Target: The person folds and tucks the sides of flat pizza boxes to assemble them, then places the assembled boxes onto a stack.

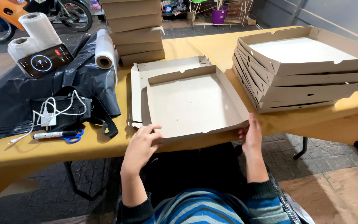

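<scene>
An open cardboard pizza box (195, 103) lies flat on the yellow table (104, 143), its tray half facing me with the side walls folded up. My left hand (141, 145) grips the near left corner of the tray's front wall. My right hand (251, 135) presses the near right corner of the same wall. Both thumbs rest on the cardboard edge. The box's lid half (162, 67) lies flat behind the tray.
A stack of folded open boxes (303, 70) stands at the right. Flat closed boxes (135, 29) are piled at the back. Left lie black plastic bags (34, 95), plastic rolls (104, 49), a phone (46, 60), a white charger cable (54, 112), a marker and blue scissors (71, 136).
</scene>
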